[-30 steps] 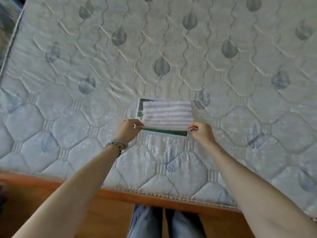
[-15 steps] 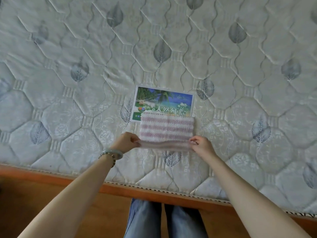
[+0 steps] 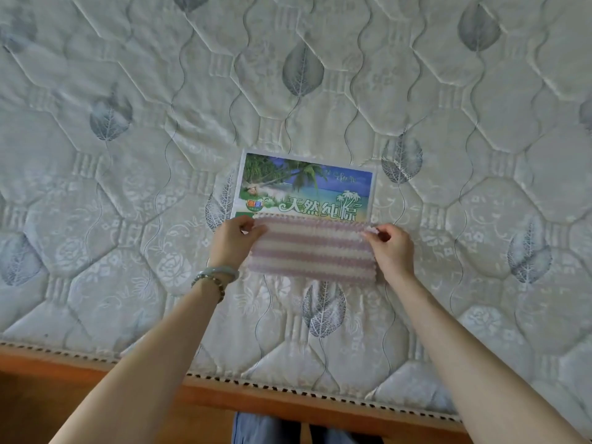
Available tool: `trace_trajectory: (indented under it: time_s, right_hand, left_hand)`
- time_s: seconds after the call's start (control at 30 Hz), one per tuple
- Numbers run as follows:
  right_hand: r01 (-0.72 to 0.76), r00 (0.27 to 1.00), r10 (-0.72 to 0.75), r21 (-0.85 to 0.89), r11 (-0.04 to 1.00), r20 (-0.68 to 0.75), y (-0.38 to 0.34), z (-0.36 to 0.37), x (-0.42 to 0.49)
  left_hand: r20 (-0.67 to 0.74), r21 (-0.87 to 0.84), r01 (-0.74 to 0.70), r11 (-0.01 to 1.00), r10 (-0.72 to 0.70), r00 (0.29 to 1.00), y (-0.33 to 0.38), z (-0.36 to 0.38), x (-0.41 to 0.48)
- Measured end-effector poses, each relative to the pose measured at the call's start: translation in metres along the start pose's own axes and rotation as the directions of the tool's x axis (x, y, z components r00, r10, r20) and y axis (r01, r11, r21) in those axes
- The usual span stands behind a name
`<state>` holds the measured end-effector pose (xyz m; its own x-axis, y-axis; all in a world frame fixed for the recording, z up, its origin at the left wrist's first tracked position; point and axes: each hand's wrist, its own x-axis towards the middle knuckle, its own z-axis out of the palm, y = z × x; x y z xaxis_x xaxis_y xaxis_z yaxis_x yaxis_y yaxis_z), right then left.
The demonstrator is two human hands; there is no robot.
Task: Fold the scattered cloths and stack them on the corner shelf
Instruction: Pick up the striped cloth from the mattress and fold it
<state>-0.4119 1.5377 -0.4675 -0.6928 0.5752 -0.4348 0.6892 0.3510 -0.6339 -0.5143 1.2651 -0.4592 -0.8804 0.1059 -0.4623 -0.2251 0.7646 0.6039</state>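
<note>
A small cloth with pink and white stripes lies folded in half on the quilted mattress, its far edge covering the lower part of a printed beach label. My left hand pinches the cloth's far left corner. My right hand pinches the far right corner. Both hands rest at the sides of the cloth, with the fold line toward me. The corner shelf is not in view.
The mattress fills most of the view. Its near edge with dotted piping sits on an orange wooden bed frame. My legs in blue jeans stand against the frame. Bracelets circle my left wrist.
The cloth was pulled toward me off the label and then folded away from me in half. Both hands moved from its near corners to its far corners. The label is now mostly uncovered.
</note>
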Motion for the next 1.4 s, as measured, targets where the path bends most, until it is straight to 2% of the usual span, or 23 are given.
trace_trajectory:
  time_s: [0.03, 0.1, 0.13, 0.2, 0.23, 0.27, 0.33, 0.4, 0.47, 0.53, 0.63, 0.7, 0.73, 0.87, 0.93, 1.0, 1.1, 1.2, 1.3, 1.4]
  right_hand:
    - [0.057, 0.997, -0.058, -0.036, 0.998, -0.050, 0.003, 0.003, 0.000]
    - [0.252, 0.949, -0.287, -0.236, 0.939, -0.129, 0.007, 0.013, -0.003]
    - [0.385, 0.893, -0.440, -0.349, 0.854, -0.092, 0.008, 0.020, -0.008]
    - [0.631, 0.744, -0.655, -0.461, 0.624, 0.133, 0.012, 0.039, -0.023]
    - [0.704, 0.682, -0.686, -0.481, 0.523, 0.252, 0.018, 0.048, -0.028]
    - [0.731, 0.657, -0.671, -0.510, 0.454, 0.344, 0.025, 0.054, -0.030]
    - [0.710, 0.681, -0.593, -0.586, 0.390, 0.429, 0.035, 0.060, -0.030]
    - [0.692, 0.705, -0.535, -0.620, 0.371, 0.466, 0.036, 0.059, -0.028]
    - [0.701, 0.706, -0.503, -0.592, 0.397, 0.498, 0.029, 0.056, -0.026]
    - [0.696, 0.717, -0.513, -0.520, 0.495, 0.472, 0.021, 0.050, -0.027]
    - [0.579, 0.812, -0.538, -0.416, 0.701, 0.226, 0.009, 0.030, -0.018]
    - [0.450, 0.883, -0.461, -0.439, 0.778, 0.088, 0.007, 0.015, -0.009]
    - [0.397, 0.908, -0.414, -0.454, 0.798, 0.065, 0.007, 0.009, -0.004]
    - [0.278, 0.961, -0.244, -0.466, 0.840, 0.132, 0.003, 0.003, 0.008]
    - [0.189, 0.979, -0.135, -0.431, 0.882, 0.152, 0.000, 0.003, 0.010]
    - [0.149, 0.981, -0.088, -0.382, 0.912, 0.171, -0.004, 0.001, 0.010]
    - [0.084, 0.974, -0.025, -0.258, 0.962, 0.223, -0.019, -0.006, 0.002]
    - [0.019, 0.949, 0.021, -0.121, 0.992, 0.315, -0.042, -0.004, -0.015]
    - [-0.073, 0.922, 0.035, 0.084, 0.994, 0.387, -0.064, 0.013, -0.032]
    - [-0.113, 0.879, 0.024, 0.158, 0.981, 0.477, -0.076, 0.027, -0.039]
  left_hand:
    - [-0.040, 0.090, -0.020, 0.996, 0.024, 0.999, -0.001, 0.004, -0.001]
    - [-0.092, 0.345, -0.181, 0.921, 0.225, 0.970, -0.009, 0.017, -0.008]
    - [-0.080, 0.452, -0.306, 0.838, 0.380, 0.922, -0.011, 0.026, -0.014]
    - [0.101, 0.543, -0.557, 0.629, 0.609, 0.786, -0.011, 0.045, -0.027]
    - [0.213, 0.549, -0.646, 0.531, 0.658, 0.722, -0.012, 0.055, -0.032]
    - [0.292, 0.558, -0.692, 0.458, 0.672, 0.681, -0.015, 0.065, -0.034]
    - [0.355, 0.590, -0.692, 0.417, 0.636, 0.685, -0.022, 0.079, -0.031]
    - [0.356, 0.613, -0.660, 0.435, 0.594, 0.722, -0.024, 0.083, -0.028]
    - [0.356, 0.633, -0.643, 0.431, 0.576, 0.736, -0.023, 0.083, -0.029]
    - [0.336, 0.642, -0.622, 0.447, 0.565, 0.753, -0.017, 0.081, -0.035]
    - [0.305, 0.641, -0.587, 0.495, 0.537, 0.786, -0.002, 0.084, -0.045]
    - [0.327, 0.640, -0.580, 0.504, 0.505, 0.799, 0.002, 0.092, -0.046]
    - [0.335, 0.641, -0.570, 0.515, 0.480, 0.811, 0.001, 0.095, -0.044]
    - [0.386, 0.658, -0.536, 0.529, 0.375, 0.843, 0.000, 0.101, -0.039]
    - [0.393, 0.644, -0.536, 0.546, 0.365, 0.844, 0.006, 0.097, -0.041]
    - [0.374, 0.604, -0.539, 0.587, 0.387, 0.842, 0.017, 0.092, -0.046]
    - [0.311, 0.371, -0.537, 0.758, 0.444, 0.841, 0.041, 0.085, -0.059]
    - [0.230, 0.009, -0.373, 0.928, 0.361, 0.904, 0.062, 0.080, -0.071]
    - [0.233, -0.195, -0.179, 0.964, 0.223, 0.946, 0.076, 0.075, -0.072]
    - [0.190, -0.254, -0.031, 0.967, 0.081, 0.978, 0.073, 0.059, -0.066]
